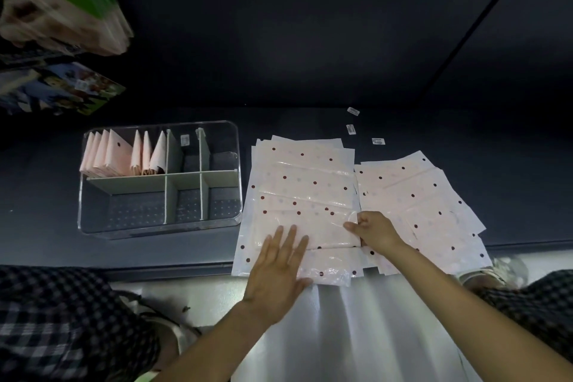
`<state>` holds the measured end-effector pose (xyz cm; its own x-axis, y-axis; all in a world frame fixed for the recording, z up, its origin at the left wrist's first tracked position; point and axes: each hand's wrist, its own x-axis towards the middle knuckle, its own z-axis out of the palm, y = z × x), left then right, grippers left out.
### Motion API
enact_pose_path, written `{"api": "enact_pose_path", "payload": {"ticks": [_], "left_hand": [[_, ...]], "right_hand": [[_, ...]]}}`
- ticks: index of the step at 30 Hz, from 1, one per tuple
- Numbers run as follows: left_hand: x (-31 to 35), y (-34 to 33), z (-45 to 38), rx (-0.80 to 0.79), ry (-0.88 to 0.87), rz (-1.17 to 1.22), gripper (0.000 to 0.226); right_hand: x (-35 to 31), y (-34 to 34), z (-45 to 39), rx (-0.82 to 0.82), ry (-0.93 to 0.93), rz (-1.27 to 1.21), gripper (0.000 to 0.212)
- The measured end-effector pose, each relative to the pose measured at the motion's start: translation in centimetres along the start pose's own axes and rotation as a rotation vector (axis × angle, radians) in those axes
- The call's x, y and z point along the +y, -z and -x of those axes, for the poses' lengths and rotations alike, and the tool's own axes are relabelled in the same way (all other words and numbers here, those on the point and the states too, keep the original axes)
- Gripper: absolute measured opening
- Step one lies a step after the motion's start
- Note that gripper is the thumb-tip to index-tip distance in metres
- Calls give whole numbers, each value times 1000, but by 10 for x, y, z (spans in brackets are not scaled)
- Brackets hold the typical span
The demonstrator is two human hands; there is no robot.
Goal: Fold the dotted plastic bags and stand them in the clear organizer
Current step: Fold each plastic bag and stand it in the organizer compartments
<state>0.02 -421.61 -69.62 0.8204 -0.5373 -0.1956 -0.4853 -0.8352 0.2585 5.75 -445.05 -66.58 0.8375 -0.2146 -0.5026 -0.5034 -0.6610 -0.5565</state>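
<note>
Pressing flat with straight, spread fingers, the left hand (277, 270) pins the top dotted bag (310, 226) while the right hand (373, 229) pinches its right edge with curled fingers.

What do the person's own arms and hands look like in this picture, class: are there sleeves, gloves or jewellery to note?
Both forearms are bare up to the frame edge, with no sleeves showing. The left hand and the right hand wear no gloves, and no rings, watch or bracelets can be seen. Dark checked fabric shows at the lower corners, likely the person's clothing.
</note>
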Motion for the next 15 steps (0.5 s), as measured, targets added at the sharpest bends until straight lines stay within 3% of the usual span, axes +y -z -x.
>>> {"api": "enact_pose_path", "payload": {"ticks": [4, 9, 12, 15], "left_hand": [[2, -2, 1, -38, 48, -63, 73], [10, 10, -12, 49, 142, -22, 64], [10, 13, -23, 29, 196, -79, 63], [14, 23, -31, 92, 227, -78, 47]], "right_hand": [[0, -7, 3, 67, -67, -79, 25], [-5, -8, 12, 133, -127, -226, 43], [-10, -4, 20, 145, -134, -298, 44], [-21, 2, 31, 117, -105, -440, 39]]}}
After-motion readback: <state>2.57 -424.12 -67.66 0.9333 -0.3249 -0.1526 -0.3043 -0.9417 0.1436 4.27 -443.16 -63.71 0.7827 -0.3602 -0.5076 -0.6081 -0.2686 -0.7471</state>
